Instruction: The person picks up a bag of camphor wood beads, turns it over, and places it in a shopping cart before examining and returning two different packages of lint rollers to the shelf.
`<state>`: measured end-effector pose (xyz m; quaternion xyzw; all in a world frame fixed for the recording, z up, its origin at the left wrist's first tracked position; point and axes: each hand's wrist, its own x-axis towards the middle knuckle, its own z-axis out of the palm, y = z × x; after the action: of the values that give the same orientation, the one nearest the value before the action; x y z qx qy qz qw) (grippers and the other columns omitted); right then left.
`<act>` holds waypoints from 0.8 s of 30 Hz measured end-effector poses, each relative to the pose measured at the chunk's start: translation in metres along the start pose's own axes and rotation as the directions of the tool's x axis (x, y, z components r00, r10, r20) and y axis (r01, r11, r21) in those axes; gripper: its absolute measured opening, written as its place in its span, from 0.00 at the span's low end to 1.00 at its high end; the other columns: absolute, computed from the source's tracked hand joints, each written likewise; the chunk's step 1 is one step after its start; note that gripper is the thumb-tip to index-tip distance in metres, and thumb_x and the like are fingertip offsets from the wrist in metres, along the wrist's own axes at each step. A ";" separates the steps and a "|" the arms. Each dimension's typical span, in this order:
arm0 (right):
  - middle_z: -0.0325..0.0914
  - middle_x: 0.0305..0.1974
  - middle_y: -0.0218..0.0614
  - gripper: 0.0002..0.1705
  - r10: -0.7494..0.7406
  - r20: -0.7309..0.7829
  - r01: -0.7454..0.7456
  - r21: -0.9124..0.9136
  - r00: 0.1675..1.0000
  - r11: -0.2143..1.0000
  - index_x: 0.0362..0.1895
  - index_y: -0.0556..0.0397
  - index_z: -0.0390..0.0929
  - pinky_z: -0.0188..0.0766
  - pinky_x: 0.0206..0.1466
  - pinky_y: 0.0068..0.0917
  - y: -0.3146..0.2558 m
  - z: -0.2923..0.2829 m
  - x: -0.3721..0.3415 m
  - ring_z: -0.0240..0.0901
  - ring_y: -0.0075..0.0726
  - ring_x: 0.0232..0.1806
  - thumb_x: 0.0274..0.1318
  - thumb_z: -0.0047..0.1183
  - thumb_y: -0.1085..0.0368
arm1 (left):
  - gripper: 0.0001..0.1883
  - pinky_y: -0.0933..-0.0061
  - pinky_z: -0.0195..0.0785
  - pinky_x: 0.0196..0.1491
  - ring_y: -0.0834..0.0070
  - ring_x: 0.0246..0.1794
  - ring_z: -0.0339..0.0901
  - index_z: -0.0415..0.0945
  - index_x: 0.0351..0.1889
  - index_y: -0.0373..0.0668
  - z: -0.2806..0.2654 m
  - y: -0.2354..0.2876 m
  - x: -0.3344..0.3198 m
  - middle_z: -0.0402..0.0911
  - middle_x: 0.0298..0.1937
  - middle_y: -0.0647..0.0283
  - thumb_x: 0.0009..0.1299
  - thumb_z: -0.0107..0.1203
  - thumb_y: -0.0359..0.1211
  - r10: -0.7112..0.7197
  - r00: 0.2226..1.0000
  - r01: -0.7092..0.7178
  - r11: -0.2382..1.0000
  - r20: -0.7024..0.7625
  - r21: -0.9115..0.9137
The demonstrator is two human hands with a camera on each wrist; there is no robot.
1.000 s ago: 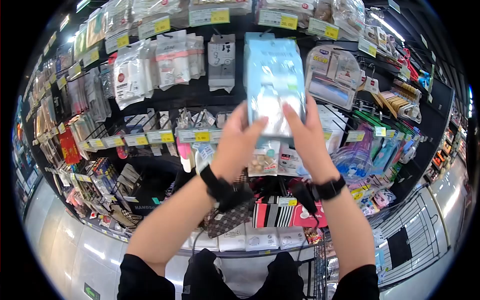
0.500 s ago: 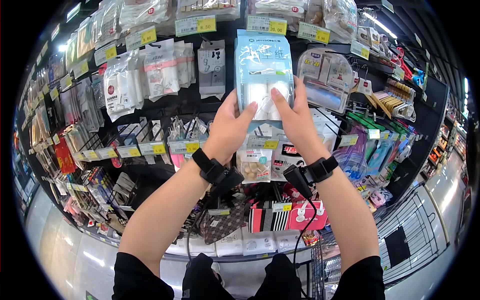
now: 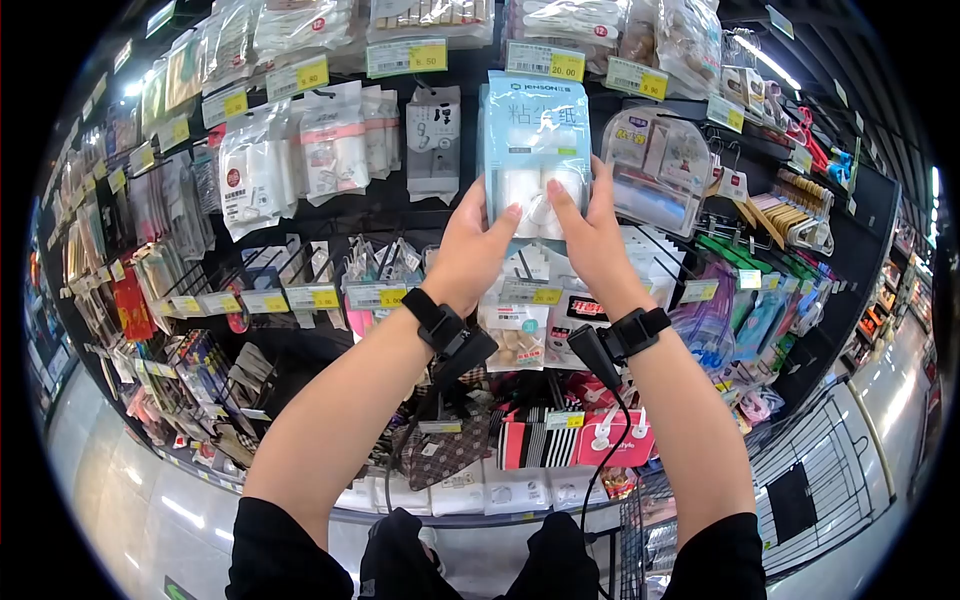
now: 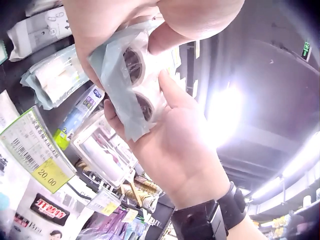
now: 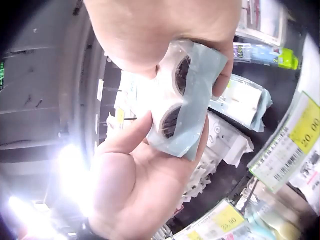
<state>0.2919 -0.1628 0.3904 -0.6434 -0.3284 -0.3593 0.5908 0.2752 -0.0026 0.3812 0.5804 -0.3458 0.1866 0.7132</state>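
Observation:
A light blue pack with two white rolls [image 3: 537, 160] is held upright between both hands in the head view. The left hand [image 3: 472, 245] grips its lower left side, thumb on the front. On the lower right side the right hand [image 3: 592, 235] grips it the same way. From the left wrist view, the hollow ends of two rolls show through the bottom of the pack [image 4: 131, 82], with fingers behind it. The right wrist view shows the pack [image 5: 187, 100] pinched between thumbs and fingers of both hands. Another similar blue pack [image 4: 52, 77] hangs behind it.
Hanging packets of white goods [image 3: 250, 170] and a grey packet [image 3: 433, 145] are left of the hands. A clear-lidded case [image 3: 655, 165] hangs to the right. Price tags [image 3: 405, 57] run along the racks. A wire cart [image 3: 820, 470] stands at the lower right.
Both hands have lowered the pack from its place a second ago, and its front now faces the head camera more squarely. The grip of both hands remains on its lower sides.

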 end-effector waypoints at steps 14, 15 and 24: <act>0.65 0.68 0.49 0.42 0.129 0.078 -0.135 0.079 0.989 0.988 0.77 0.59 0.44 0.60 0.72 0.34 -0.001 -0.003 -0.011 0.62 0.39 0.70 0.73 0.54 0.57 | 0.30 0.70 0.67 0.66 0.75 0.63 0.73 0.55 0.78 0.36 -0.007 -0.024 -0.005 0.75 0.66 0.57 0.79 0.51 0.27 0.044 0.999 -0.042 0.996 -0.024 0.073; 0.63 0.69 0.48 0.42 0.130 0.080 -0.137 0.083 0.988 0.987 0.78 0.58 0.43 0.58 0.73 0.33 -0.001 -0.004 -0.012 0.60 0.38 0.71 0.73 0.53 0.57 | 0.31 0.70 0.67 0.66 0.75 0.64 0.73 0.55 0.78 0.36 -0.008 -0.026 -0.005 0.75 0.67 0.57 0.79 0.52 0.27 0.051 0.999 -0.049 0.997 -0.020 0.057; 0.66 0.67 0.50 0.40 0.112 0.042 -0.115 0.061 0.993 0.992 0.76 0.60 0.48 0.63 0.70 0.32 0.001 0.000 0.007 0.65 0.38 0.68 0.72 0.54 0.59 | 0.28 0.71 0.67 0.65 0.76 0.62 0.74 0.59 0.76 0.36 -0.006 -0.012 0.008 0.76 0.65 0.59 0.78 0.51 0.25 -0.008 1.000 0.008 1.000 -0.020 -0.005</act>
<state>0.2966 -0.1626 0.3962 -0.6489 -0.3139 -0.3020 0.6238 0.2905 -0.0014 0.3782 0.5781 -0.3366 0.1888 0.7189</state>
